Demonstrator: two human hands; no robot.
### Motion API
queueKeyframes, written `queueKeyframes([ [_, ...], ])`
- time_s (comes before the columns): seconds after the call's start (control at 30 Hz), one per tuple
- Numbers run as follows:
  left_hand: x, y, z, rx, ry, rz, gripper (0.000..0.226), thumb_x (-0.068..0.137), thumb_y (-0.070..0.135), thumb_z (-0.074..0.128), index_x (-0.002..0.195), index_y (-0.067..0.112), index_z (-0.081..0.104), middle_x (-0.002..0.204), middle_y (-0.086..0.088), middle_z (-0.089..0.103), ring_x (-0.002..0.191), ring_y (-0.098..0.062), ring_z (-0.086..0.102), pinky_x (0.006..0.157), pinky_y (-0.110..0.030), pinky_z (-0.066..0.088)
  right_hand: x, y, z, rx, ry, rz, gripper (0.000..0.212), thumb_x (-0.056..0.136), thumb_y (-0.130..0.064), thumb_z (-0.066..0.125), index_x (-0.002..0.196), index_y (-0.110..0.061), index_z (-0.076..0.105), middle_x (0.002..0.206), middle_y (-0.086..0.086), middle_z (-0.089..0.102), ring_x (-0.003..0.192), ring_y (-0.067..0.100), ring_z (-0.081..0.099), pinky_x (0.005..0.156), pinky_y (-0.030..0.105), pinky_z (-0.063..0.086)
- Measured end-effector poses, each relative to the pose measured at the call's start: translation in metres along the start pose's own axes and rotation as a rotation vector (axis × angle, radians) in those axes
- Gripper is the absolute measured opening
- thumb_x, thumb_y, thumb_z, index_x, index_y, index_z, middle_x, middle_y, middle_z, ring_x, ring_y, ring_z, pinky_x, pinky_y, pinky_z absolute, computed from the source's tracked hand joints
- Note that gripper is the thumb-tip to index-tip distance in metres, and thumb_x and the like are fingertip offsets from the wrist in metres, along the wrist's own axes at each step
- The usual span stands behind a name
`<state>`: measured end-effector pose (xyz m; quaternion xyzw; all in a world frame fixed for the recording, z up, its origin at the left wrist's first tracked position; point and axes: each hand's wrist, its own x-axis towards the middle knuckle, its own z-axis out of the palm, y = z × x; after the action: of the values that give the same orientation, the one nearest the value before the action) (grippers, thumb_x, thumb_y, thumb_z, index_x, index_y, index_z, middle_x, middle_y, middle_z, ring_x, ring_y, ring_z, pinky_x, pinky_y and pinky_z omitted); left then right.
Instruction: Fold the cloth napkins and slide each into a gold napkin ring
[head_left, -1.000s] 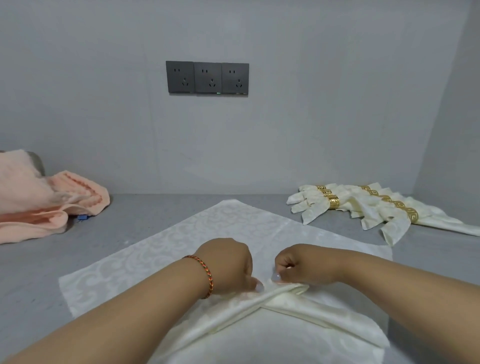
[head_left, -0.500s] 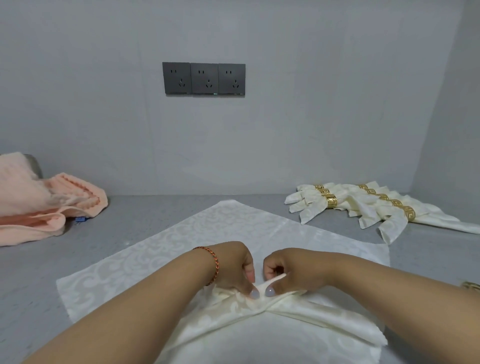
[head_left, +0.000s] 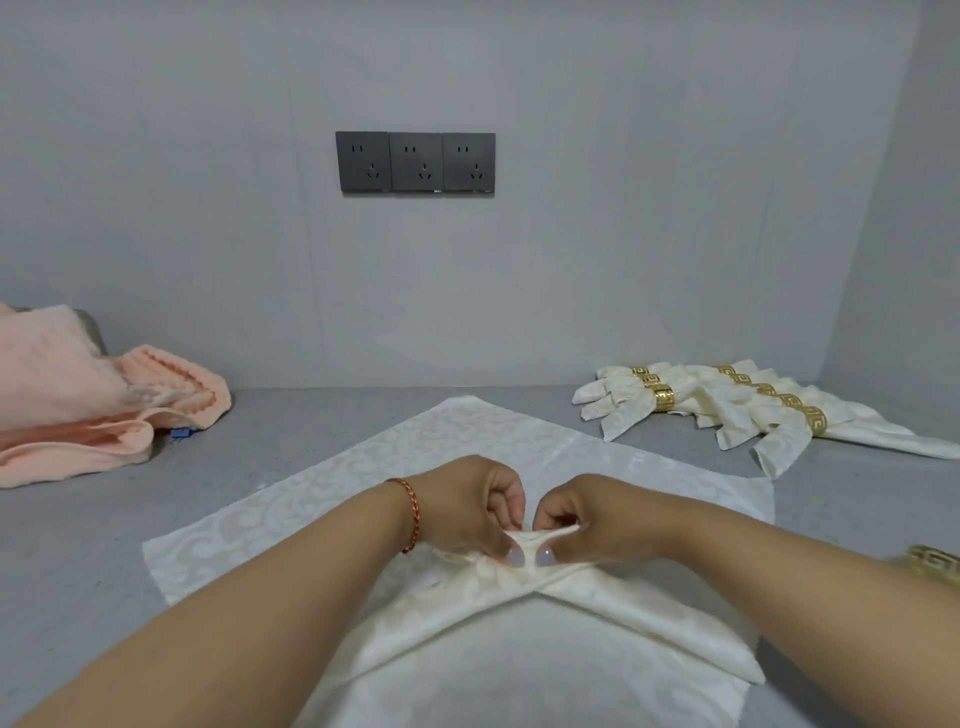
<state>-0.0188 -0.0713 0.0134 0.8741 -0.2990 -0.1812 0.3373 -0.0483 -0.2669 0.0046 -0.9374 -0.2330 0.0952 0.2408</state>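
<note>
A cream patterned napkin (head_left: 571, 618) lies folded into a narrow peak in front of me, on top of a larger flat white napkin (head_left: 322, 499). My left hand (head_left: 467, 504) and my right hand (head_left: 592, 514) meet at the tip of the fold, and each pinches the fabric there between thumb and fingers. A loose gold napkin ring (head_left: 935, 564) shows at the right edge, partly behind my right forearm. Several finished napkins in gold rings (head_left: 727, 410) lie at the back right.
The grey table (head_left: 93, 561) meets a grey wall with a row of three dark sockets (head_left: 415, 162). A heap of pink towels (head_left: 78, 400) lies at the far left, with a small blue item (head_left: 180, 433) beside it.
My hands have drawn together at the tip of the fold and lifted the fabric edge slightly between their fingertips. The camera shifted a little, bringing the loose gold ring into view.
</note>
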Motion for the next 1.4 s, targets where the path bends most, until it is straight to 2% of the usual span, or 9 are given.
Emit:
queueKeyframes([
  [0.3, -0.017, 0.051, -0.037, 0.169, -0.048, 0.119, 0.015, 0.089, 0.008, 0.065, 0.09, 0.021, 0.073, 0.052, 0.012, 0.044, 0.046, -0.004, 0.038, 0.051, -0.013, 0.033, -0.008, -0.018, -0.05, 0.07, 0.064, -0.024, 0.01, 0.088, -0.023, 0.069, 0.083, -0.015, 0.068, 0.064, -0.008, 0.048, 0.057, 0.005, 0.04, 0.055, 0.017, 0.032],
  [0.5, -0.018, 0.069, -0.031, 0.267, -0.044, 0.157, 0.02, 0.078, 0.012, 0.078, 0.09, 0.027, 0.076, 0.05, 0.009, 0.035, 0.048, -0.008, 0.031, 0.047, -0.016, 0.027, -0.021, -0.022, -0.061, 0.074, 0.051, 0.001, 0.022, 0.088, -0.028, 0.068, 0.087, -0.006, 0.067, 0.073, 0.002, 0.047, 0.066, 0.013, 0.038, 0.056, 0.021, 0.03],
  [0.6, -0.014, 0.072, -0.027, 0.277, -0.036, 0.177, 0.021, 0.077, 0.013, 0.079, 0.09, 0.03, 0.077, 0.065, -0.005, 0.035, 0.056, -0.014, 0.03, 0.05, -0.022, 0.026, -0.03, -0.017, -0.062, 0.103, 0.045, 0.016, 0.022, 0.088, -0.028, 0.069, 0.086, -0.007, 0.068, 0.071, 0.001, 0.046, 0.065, 0.014, 0.038, 0.058, 0.025, 0.03],
  [0.77, -0.004, 0.083, -0.012, 0.282, -0.029, 0.181, 0.02, 0.077, 0.016, 0.079, 0.088, 0.034, 0.078, 0.053, 0.003, 0.032, 0.054, -0.015, 0.029, 0.05, -0.021, 0.026, -0.048, -0.006, -0.065, 0.104, 0.06, 0.081, 0.016, 0.086, -0.029, 0.07, 0.08, -0.015, 0.068, 0.06, -0.007, 0.047, 0.054, 0.005, 0.038, 0.054, 0.017, 0.031],
  [0.87, 0.005, 0.086, -0.004, 0.232, -0.024, 0.197, 0.024, 0.076, 0.012, 0.079, 0.082, 0.035, 0.078, 0.055, -0.001, 0.032, 0.055, -0.018, 0.028, 0.051, -0.022, 0.026, -0.062, 0.007, -0.071, 0.164, 0.125, 0.128, 0.037, 0.087, -0.042, 0.067, 0.092, -0.006, 0.069, 0.072, 0.002, 0.056, 0.065, 0.008, 0.048, 0.064, 0.02, 0.04],
  [0.93, 0.011, 0.087, 0.0, 0.191, -0.019, 0.203, 0.026, 0.076, 0.01, 0.08, 0.08, 0.035, 0.078, 0.055, 0.001, 0.029, 0.054, -0.016, 0.026, 0.051, -0.023, 0.024, -0.077, 0.024, -0.082, 0.181, 0.246, 0.208, 0.04, 0.089, -0.046, 0.061, 0.098, -0.008, 0.07, 0.085, 0.003, 0.067, 0.076, 0.007, 0.056, 0.078, 0.025, 0.046],
  [1.07, 0.023, 0.089, 0.009, 0.176, -0.027, 0.197, 0.024, 0.076, 0.007, 0.079, 0.084, 0.03, 0.079, 0.049, 0.006, 0.026, 0.048, -0.012, 0.025, 0.047, -0.02, 0.023, -0.12, 0.069, -0.112, -0.064, 0.375, 0.475, 0.025, 0.088, -0.041, 0.063, 0.081, -0.019, 0.069, 0.082, -0.004, 0.071, 0.076, 0.009, 0.06, 0.07, 0.023, 0.044],
  [1.23, 0.035, 0.089, 0.022, 0.166, -0.043, 0.203, 0.025, 0.077, 0.009, 0.079, 0.085, 0.033, 0.079, 0.049, 0.006, 0.029, 0.051, -0.013, 0.027, 0.048, -0.019, 0.026, -0.156, 0.102, -0.113, -0.531, 0.091, 0.881, 0.041, 0.092, -0.044, 0.054, 0.118, -0.013, 0.062, 0.115, 0.002, 0.063, 0.101, 0.019, 0.058, 0.078, 0.024, 0.042],
  [1.4, 0.038, 0.087, 0.026, 0.147, -0.034, 0.199, 0.026, 0.077, 0.007, 0.079, 0.085, 0.032, 0.078, 0.049, 0.007, 0.032, 0.049, -0.012, 0.028, 0.048, -0.018, 0.027, -0.161, 0.109, -0.099, -0.384, -0.024, 1.132, 0.055, 0.092, -0.043, 0.054, 0.136, -0.012, 0.044, 0.126, 0.007, 0.053, 0.078, 0.019, 0.066, 0.059, 0.022, 0.051],
])
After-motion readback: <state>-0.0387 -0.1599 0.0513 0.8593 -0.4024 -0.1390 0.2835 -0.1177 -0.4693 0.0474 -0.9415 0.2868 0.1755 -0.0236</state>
